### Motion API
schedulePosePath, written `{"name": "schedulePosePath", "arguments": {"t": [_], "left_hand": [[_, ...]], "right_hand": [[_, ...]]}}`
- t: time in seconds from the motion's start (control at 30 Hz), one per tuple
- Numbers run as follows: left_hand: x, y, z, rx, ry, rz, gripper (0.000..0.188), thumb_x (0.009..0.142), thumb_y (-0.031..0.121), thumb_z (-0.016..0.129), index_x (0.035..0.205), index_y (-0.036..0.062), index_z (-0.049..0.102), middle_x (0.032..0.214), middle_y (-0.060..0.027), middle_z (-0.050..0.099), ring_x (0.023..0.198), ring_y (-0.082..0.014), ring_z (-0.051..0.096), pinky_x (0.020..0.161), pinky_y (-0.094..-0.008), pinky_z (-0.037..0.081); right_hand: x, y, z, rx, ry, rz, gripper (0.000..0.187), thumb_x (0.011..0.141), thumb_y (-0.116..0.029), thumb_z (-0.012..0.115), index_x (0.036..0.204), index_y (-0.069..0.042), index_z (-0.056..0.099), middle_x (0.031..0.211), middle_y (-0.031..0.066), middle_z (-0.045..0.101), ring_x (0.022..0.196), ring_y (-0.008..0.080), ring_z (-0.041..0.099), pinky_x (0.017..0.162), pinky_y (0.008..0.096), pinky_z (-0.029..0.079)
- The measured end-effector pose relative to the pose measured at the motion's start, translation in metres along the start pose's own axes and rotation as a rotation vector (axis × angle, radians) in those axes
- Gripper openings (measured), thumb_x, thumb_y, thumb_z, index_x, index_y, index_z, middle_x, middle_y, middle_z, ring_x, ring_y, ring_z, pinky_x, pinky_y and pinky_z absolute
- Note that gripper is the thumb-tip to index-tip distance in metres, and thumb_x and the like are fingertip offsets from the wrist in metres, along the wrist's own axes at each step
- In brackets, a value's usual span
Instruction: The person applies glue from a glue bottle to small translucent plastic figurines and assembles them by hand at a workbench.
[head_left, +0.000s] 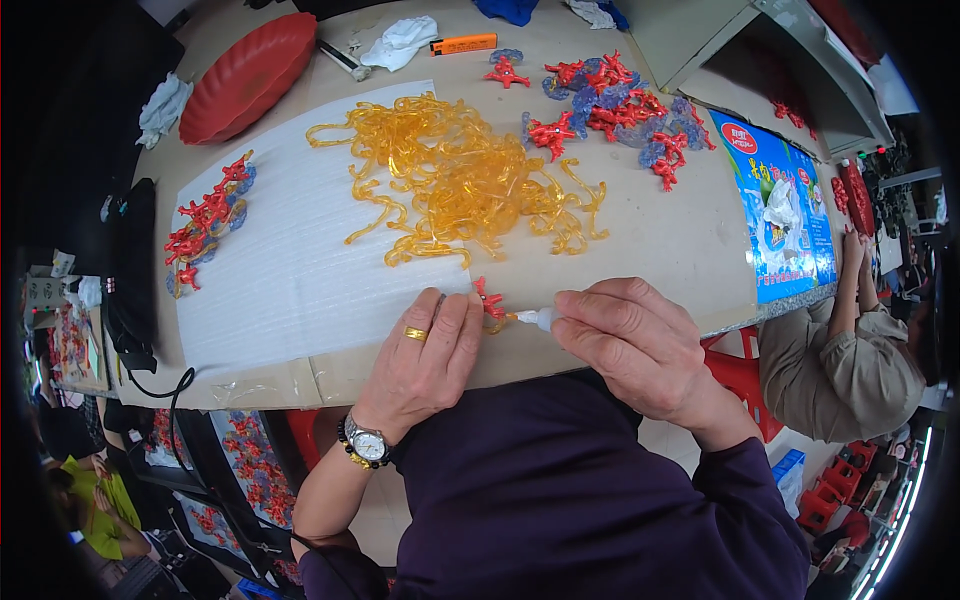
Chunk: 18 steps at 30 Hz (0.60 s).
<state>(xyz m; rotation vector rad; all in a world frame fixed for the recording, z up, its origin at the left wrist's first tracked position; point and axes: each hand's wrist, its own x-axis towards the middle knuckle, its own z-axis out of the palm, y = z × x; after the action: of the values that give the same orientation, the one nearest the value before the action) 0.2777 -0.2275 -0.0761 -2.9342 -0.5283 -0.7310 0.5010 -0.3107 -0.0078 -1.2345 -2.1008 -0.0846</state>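
Near the table's front edge, my left hand [425,355] pinches a small red branching, star-like plastic piece [487,297]. A short yellow strand shows at its lower end. My right hand [640,345] is closed around a small white bottle with a narrow nozzle [530,317], tilted sideways. The nozzle tip meets, or almost meets, the yellow strand beside the red piece. Beyond my hands lies a tangled heap of shiny yellow curly strands [450,180], partly on a white foam sheet [270,270]. Several red pieces with bluish clear parts [210,215] lie along the sheet's left side.
More red and bluish pieces [610,100] are piled at the far right. A red scalloped dish [250,78], a black-handled tool [342,60], crumpled white cloth [400,42] and an orange bar-shaped object [464,44] lie at the back. Right stands a blue printed sheet [780,200]; another person [840,360] sits beyond.
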Motion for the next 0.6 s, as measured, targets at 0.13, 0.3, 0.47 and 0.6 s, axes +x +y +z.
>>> {"name": "schedulePosePath", "arguments": {"t": [0.13, 0.3, 0.47, 0.6], "left_hand": [[0.0003, 0.0, -0.0005, -0.005, -0.001, 0.006, 0.035, 0.078, 0.008, 0.061, 0.11, -0.0064, 0.062, 0.107, -0.0172, 0.057, 0.098, -0.0335, 0.059, 0.081, -0.038, 0.055], [0.0002, -0.0007, -0.0006, -0.006, -0.002, 0.011, 0.035, 0.078, 0.008, 0.061, 0.109, -0.0066, 0.062, 0.106, -0.0173, 0.057, 0.098, -0.0336, 0.059, 0.081, -0.0379, 0.055], [0.0007, -0.0006, -0.0009, -0.011, -0.003, 0.008, 0.035, 0.078, 0.009, 0.06, 0.109, -0.0066, 0.062, 0.105, -0.0172, 0.057, 0.098, -0.0333, 0.058, 0.081, -0.0375, 0.055], [0.0015, -0.0005, -0.0019, -0.014, -0.001, 0.007, 0.034, 0.078, 0.009, 0.06, 0.109, -0.0064, 0.063, 0.105, -0.0169, 0.057, 0.098, -0.033, 0.058, 0.082, -0.0372, 0.054]], "right_hand": [[0.0004, 0.0049, 0.0033, -0.024, 0.035, -0.083, 0.022, 0.064, -0.001, 0.072, 0.085, 0.003, 0.065, 0.09, 0.0142, 0.064, 0.072, 0.024, 0.063, 0.058, 0.0297, 0.053], [0.0025, 0.0036, 0.0025, -0.028, 0.027, -0.082, 0.02, 0.065, 0.0, 0.072, 0.084, 0.003, 0.065, 0.09, 0.0139, 0.063, 0.072, 0.0238, 0.063, 0.058, 0.0293, 0.053], [0.0025, 0.0017, 0.0018, -0.052, 0.014, -0.088, 0.02, 0.066, -0.001, 0.073, 0.084, 0.002, 0.065, 0.09, 0.0134, 0.063, 0.073, 0.0234, 0.063, 0.059, 0.0288, 0.054], [0.0033, 0.0007, 0.0016, -0.069, 0.02, -0.103, 0.02, 0.065, -0.001, 0.072, 0.083, 0.001, 0.065, 0.09, 0.0129, 0.063, 0.073, 0.0233, 0.063, 0.059, 0.0284, 0.054]]}}
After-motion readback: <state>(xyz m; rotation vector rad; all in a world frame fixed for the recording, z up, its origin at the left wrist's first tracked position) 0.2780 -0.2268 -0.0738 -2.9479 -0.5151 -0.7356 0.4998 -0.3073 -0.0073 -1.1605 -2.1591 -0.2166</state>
